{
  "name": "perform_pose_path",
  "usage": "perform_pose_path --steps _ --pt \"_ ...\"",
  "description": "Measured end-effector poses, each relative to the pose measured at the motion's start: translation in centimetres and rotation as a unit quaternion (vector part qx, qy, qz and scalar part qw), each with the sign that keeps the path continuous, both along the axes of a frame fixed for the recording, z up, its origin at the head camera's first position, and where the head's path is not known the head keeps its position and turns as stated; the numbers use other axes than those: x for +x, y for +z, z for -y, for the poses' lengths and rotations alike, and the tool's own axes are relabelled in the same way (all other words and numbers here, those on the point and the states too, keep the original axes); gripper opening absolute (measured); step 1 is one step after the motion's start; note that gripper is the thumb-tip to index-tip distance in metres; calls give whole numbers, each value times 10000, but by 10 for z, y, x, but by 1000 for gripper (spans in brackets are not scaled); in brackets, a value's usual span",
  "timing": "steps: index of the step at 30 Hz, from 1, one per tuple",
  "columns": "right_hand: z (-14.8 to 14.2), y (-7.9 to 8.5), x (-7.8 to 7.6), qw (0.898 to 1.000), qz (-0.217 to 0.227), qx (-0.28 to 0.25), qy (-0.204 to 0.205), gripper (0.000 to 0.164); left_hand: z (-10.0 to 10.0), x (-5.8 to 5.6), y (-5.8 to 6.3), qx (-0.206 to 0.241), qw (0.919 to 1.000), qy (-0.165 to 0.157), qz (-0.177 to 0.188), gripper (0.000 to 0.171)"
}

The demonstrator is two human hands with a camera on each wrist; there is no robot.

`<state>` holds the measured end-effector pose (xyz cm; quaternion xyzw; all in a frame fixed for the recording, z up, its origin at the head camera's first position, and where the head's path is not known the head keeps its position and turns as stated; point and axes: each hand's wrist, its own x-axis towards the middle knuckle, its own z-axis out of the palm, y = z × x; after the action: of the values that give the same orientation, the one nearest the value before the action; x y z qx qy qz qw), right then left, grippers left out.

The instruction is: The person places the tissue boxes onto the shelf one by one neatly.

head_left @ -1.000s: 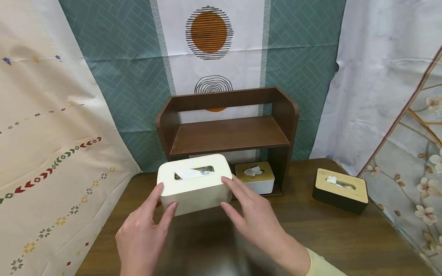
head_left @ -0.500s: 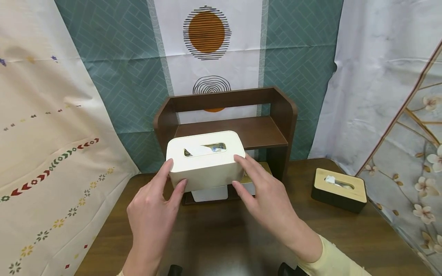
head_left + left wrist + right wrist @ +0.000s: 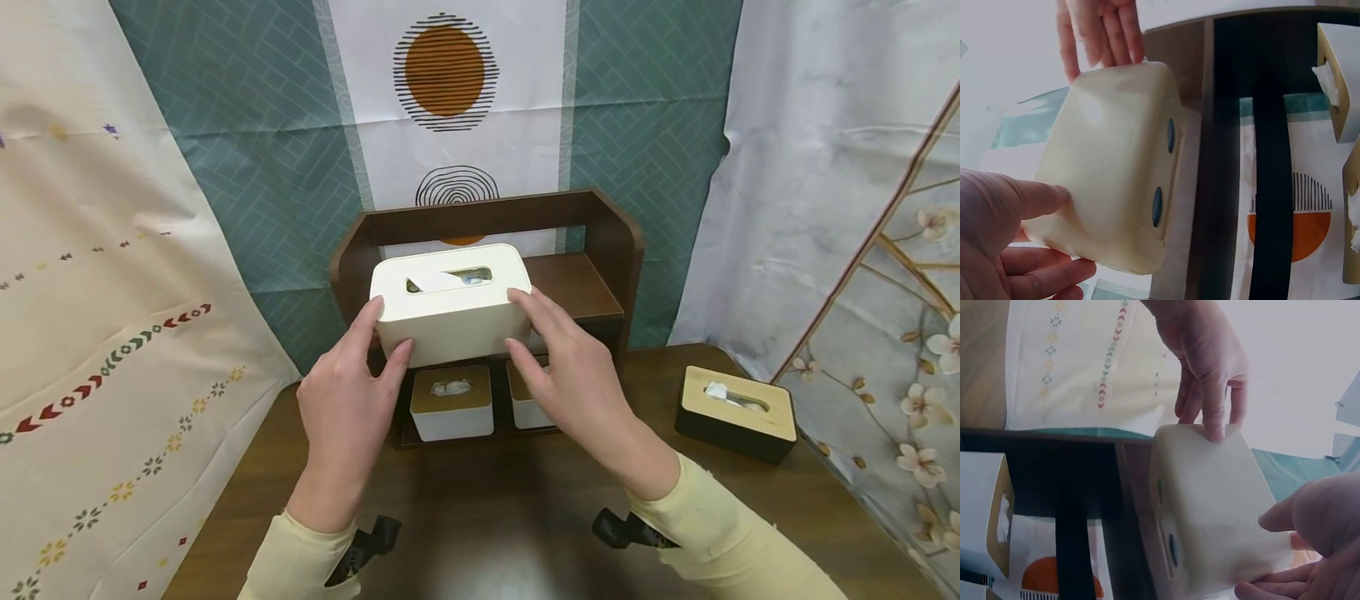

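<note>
Left hand (image 3: 348,383) half spread, its thumb on the near face and fingers round the left end of a cream tissue box (image 3: 453,333); right hand (image 3: 573,379) likewise at the right end, index finger at the top edge, thumb lower on the near face; box gripped between the two, up off the desk (image 3: 480,517), long side running left to right, slotted top uppermost, white tissue (image 3: 433,282) in the slot; left wrist view shows two dark ovals (image 3: 1157,206) on one face; box held at the near side of a dark brown shelf unit (image 3: 618,258), partly hiding the upper shelf (image 3: 577,279) in the head view; cannot tell whether box and shelf touch; lower compartment holds a white box (image 3: 452,423) with wood-toned lid and a tuft of tissue; just right of it a similar second box (image 3: 529,412), partly covered by the right hand; well to the right, on the desk, a dark box (image 3: 737,417) with pale wooden lid, set at an angle; pale yellow sleeves (image 3: 738,533) on both arms; far side, a teal and white cloth (image 3: 450,75) with an orange disc; left, a cream cloth (image 3: 112,292) with bands of small motifs; right, a pale cloth (image 3: 825,167) with blossoms.
</note>
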<state>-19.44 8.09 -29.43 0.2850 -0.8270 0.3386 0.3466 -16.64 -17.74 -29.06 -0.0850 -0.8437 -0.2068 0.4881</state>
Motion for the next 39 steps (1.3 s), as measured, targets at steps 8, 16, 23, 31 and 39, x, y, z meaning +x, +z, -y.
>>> perform_pose_path --steps 8,16,23,31,39 --pt "10 7 -23 9999 30 -107 -89 56 1 -28 4 155 9996 -152 159 64" --pt "23 10 -46 9986 484 29 -206 59 4 -54 1 352 9989 -112 298 67" --pt "31 8 -59 9969 745 55 -239 61 7 -69 -4 480 9966 -92 667 74" --pt "35 3 -70 9963 846 75 -146 65 11 -78 -5 571 9938 -130 949 81" --pt "32 -3 -77 9960 876 168 -8 80 12 -80 -13 739 9897 -266 1197 94"
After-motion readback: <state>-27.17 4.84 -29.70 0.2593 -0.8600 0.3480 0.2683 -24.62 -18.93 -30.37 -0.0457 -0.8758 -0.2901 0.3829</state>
